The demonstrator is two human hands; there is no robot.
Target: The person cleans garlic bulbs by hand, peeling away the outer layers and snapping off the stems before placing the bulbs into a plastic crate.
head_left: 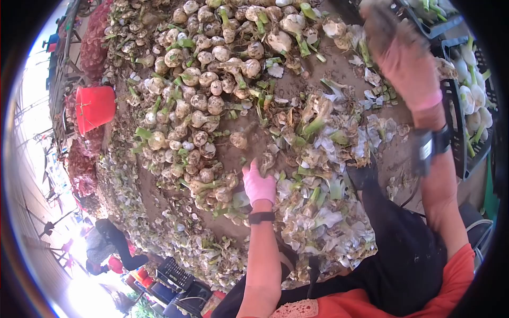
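Note:
My left hand [260, 186], in a pink glove, is low over the heap near the middle, its visible fingers apart. Just beyond it lies a single garlic bulb [238, 140] on bare ground. My right hand [405, 66] is raised at the upper right, beside a black crate. Motion smears its soiled glove and fingers, so whatever it may hold is hidden. A big spread of soil-stained garlic bulbs [199, 100] with cut green stalks fills the upper left. Peeled skins and stem ends [328, 217] pile up between my arms and around my legs.
Black crates [452, 114] at the right hold cleaned white bulbs [469, 100]. A red bucket [95, 107] stands at the left by red mesh sacks [94, 45]. Another person [108, 246] is at the lower left, near a black crate [175, 274].

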